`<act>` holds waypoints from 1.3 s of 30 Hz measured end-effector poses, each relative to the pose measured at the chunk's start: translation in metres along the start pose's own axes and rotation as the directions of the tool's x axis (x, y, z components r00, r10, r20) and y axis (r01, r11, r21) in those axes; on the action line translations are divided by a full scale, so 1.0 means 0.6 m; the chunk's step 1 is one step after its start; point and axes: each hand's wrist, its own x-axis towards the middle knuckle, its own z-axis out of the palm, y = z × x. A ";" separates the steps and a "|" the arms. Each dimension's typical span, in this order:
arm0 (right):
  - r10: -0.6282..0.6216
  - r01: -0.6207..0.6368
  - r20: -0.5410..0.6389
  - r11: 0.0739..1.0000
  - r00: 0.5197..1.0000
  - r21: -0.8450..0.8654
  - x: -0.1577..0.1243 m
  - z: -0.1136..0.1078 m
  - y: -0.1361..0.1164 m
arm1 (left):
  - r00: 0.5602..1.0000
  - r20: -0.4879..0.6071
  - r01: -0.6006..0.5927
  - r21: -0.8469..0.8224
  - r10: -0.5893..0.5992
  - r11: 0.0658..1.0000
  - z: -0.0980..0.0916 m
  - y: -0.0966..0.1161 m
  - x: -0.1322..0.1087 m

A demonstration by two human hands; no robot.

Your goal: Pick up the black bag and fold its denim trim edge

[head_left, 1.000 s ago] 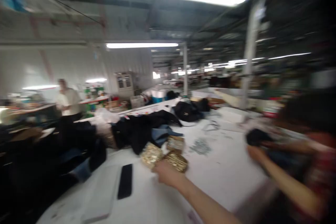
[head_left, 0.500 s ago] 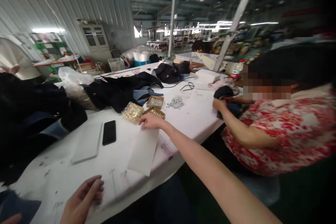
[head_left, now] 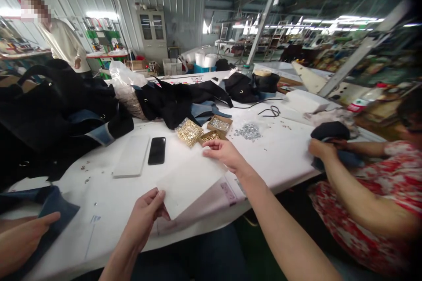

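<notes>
A thin white sheet [head_left: 189,182] lies on the white table [head_left: 280,162] in front of me. My left hand [head_left: 145,215] pinches its near corner between thumb and fingers. My right hand [head_left: 224,153] reaches farther out and grips the sheet's far edge, fingers curled. Just beyond that hand stand a small box of gold studs [head_left: 211,136], a clear bag of gold studs [head_left: 189,131] and a box of silver studs [head_left: 220,124]. A black phone [head_left: 157,150] and a flat white slab [head_left: 132,162] lie to the left of the sheet.
Dark garments [head_left: 174,99] are piled along the table's far and left sides. Loose silver studs [head_left: 249,131] are scattered to the right. A seated co-worker's hand [head_left: 321,148] handles dark cloth. Another person's hand [head_left: 23,239] rests on blue fabric at lower left. A person [head_left: 62,44] stands at the back.
The view swung down and left. My left hand came up and took the sheet's near corner. My right hand drew back from the stud boxes, and the sheet shifted toward me.
</notes>
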 end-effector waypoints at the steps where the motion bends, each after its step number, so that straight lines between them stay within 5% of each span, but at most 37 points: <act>1: 0.022 -0.022 0.000 1.000 1.000 0.023 -0.006 0.003 0.000 | 0.999 -0.032 -0.007 -0.030 0.006 1.000 0.000 -0.001 0.000; 7: 0.030 -0.034 0.068 0.998 0.997 0.057 -0.039 0.024 -0.011 | 0.990 -0.140 -0.010 -0.089 -0.002 0.996 -0.009 0.009 -0.018; 13: -0.139 0.141 0.026 0.985 0.990 -0.096 -0.061 0.052 -0.012 | 0.988 -0.152 -0.013 -0.035 0.008 0.999 -0.013 0.016 -0.036; 18: -0.261 0.290 0.136 0.916 0.956 -0.276 -0.084 0.059 -0.010 | 0.939 -0.326 -0.101 0.050 0.112 0.994 -0.013 0.025 -0.061; 21: -0.507 0.567 0.259 0.682 0.822 -0.463 -0.104 0.056 -0.016 | 0.854 -0.295 -0.274 0.447 0.429 0.852 -0.025 0.035 -0.085; 22: -0.598 0.664 0.317 0.546 0.736 -0.510 -0.112 0.055 -0.019 | 0.788 -0.177 -0.396 0.587 0.589 0.706 -0.031 0.039 -0.093; 24: -0.729 0.787 0.419 0.265 0.542 -0.557 -0.130 0.055 -0.023 | 0.586 0.138 -0.607 0.728 0.799 0.320 -0.043 0.050 -0.110; 26: -0.802 0.824 0.474 0.039 0.363 -0.565 -0.149 0.058 -0.026 | 0.423 0.352 -0.663 0.749 0.835 0.020 -0.052 0.059 -0.126; 29: -0.845 0.831 0.507 -0.153 0.171 -0.535 -0.177 0.065 -0.030 | 0.346 0.440 -0.609 0.777 0.829 -0.158 -0.059 0.067 -0.146; 32: -0.834 0.828 0.541 -0.223 0.112 -0.515 -0.194 0.071 -0.032 | 0.302 0.441 -0.575 0.791 0.845 -0.208 -0.061 0.067 -0.158; 39: -0.821 0.840 0.562 -0.229 0.105 -0.491 -0.202 0.068 -0.028 | 0.280 0.431 -0.569 0.794 0.858 -0.213 -0.061 0.068 -0.161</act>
